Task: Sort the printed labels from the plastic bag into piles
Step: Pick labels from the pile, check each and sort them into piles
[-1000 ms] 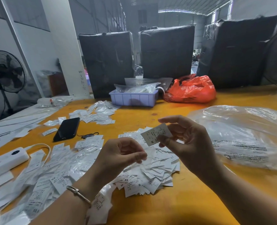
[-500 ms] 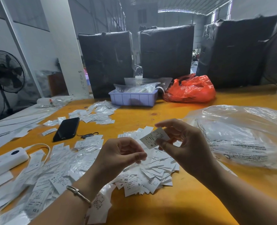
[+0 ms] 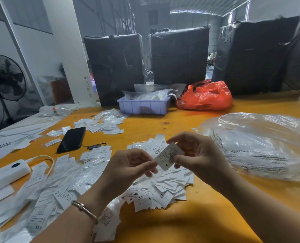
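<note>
1 small white printed label (image 3: 168,157), marked M, pinched between my right hand (image 3: 196,156) and left hand (image 3: 128,170) above the heaped white label pile (image 3: 163,188); risk: slipping into wrong pile.

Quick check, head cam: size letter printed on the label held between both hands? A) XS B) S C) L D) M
D: the held label, pinched by the right hand with the left hand at its lower edge, shows an "M" near its bottom end; XS and S show only on labels in the pile below.
</note>
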`<state>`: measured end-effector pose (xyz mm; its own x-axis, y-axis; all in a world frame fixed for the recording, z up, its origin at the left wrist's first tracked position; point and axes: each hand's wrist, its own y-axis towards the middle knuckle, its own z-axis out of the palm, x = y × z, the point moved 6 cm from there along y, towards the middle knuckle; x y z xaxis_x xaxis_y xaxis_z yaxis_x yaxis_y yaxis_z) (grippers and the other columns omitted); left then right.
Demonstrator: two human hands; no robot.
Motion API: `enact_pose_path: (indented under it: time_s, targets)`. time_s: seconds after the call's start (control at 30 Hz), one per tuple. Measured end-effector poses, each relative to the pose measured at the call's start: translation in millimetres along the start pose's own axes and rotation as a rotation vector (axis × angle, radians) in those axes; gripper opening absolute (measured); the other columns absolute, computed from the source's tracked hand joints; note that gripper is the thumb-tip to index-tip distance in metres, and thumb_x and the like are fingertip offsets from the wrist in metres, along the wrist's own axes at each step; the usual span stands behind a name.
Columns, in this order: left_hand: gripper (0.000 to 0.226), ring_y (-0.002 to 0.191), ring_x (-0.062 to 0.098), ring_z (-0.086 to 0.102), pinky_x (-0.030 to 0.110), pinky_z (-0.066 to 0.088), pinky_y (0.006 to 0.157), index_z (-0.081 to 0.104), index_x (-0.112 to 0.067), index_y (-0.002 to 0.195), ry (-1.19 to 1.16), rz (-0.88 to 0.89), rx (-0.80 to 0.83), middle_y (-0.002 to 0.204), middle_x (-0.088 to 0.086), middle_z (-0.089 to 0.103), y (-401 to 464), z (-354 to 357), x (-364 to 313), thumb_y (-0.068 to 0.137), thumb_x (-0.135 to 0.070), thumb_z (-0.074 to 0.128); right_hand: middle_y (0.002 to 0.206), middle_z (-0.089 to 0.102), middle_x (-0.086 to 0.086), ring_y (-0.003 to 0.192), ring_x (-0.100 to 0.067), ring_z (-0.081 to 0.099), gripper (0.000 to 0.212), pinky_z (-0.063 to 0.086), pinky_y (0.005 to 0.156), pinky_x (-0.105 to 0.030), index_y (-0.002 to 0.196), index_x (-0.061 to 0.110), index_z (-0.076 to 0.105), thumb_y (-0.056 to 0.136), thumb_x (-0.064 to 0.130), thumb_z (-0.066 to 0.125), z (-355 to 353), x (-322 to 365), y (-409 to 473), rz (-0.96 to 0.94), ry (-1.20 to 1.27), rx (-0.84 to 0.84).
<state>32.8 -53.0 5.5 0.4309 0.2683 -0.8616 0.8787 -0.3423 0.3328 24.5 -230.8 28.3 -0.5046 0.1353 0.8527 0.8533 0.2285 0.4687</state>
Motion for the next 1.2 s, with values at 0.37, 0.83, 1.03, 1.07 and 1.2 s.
enact_pose_path:
  time_s: [0.37, 0.83, 1.03, 1.07, 1.2]
  targets:
    - [0.022, 0.070, 0.020, 0.072, 0.023, 0.055, 0.066, 0.072, -0.007, 0.085, -0.022, -0.027, 0.014, 0.079, 0.007, 0.076, 1, 3, 5, 0.076, -0.027, 0.073, 0.080, 0.072, -0.007, 0.066, -0.026, 0.068, 0.029, 0.058, 0.066, -0.045, 0.104, 0.011, 0.066, 0.079, -0.001, 0.073, 9, -10, 0, 0.009, -0.110, 0.036]
    - [0.014, 0.073, 0.014, 0.071, 0.021, 0.054, 0.065, 0.075, -0.014, 0.077, -0.120, -0.071, -0.016, 0.078, 0.006, 0.075, 1, 4, 4, 0.072, -0.027, 0.074, 0.075, 0.072, 0.009, 0.061, -0.007, 0.062, 0.015, 0.050, 0.057, -0.023, 0.092, 0.017, 0.078, 0.080, 0.008, 0.074, 21, -7, -3, -0.097, -0.337, 0.047]
    - [0.018, 0.072, 0.016, 0.071, 0.022, 0.055, 0.063, 0.073, -0.012, 0.080, -0.084, -0.067, -0.056, 0.077, 0.006, 0.075, 0, 0, 4, 0.074, -0.029, 0.073, 0.078, 0.070, 0.008, 0.065, -0.006, 0.061, 0.020, 0.048, 0.056, -0.019, 0.099, 0.024, 0.075, 0.079, 0.022, 0.076, 22, -10, -4, -0.071, -0.345, 0.102]
    - [0.020, 0.071, 0.017, 0.071, 0.023, 0.055, 0.063, 0.073, -0.010, 0.081, -0.075, -0.070, -0.057, 0.077, 0.006, 0.075, 0, 0, 4, 0.074, -0.029, 0.073, 0.079, 0.070, 0.006, 0.065, -0.007, 0.062, 0.022, 0.050, 0.057, -0.022, 0.100, 0.025, 0.074, 0.079, 0.022, 0.077, 24, -11, -4, -0.062, -0.343, 0.135]
    - [0.021, 0.074, 0.015, 0.071, 0.021, 0.055, 0.066, 0.074, -0.013, 0.080, -0.059, -0.077, -0.059, 0.079, 0.004, 0.075, 0, -1, 5, 0.074, -0.033, 0.072, 0.076, 0.071, -0.001, 0.061, -0.016, 0.068, 0.029, 0.058, 0.065, -0.039, 0.103, 0.019, 0.071, 0.077, 0.008, 0.078, 19, -16, -1, 0.025, -0.177, 0.085]
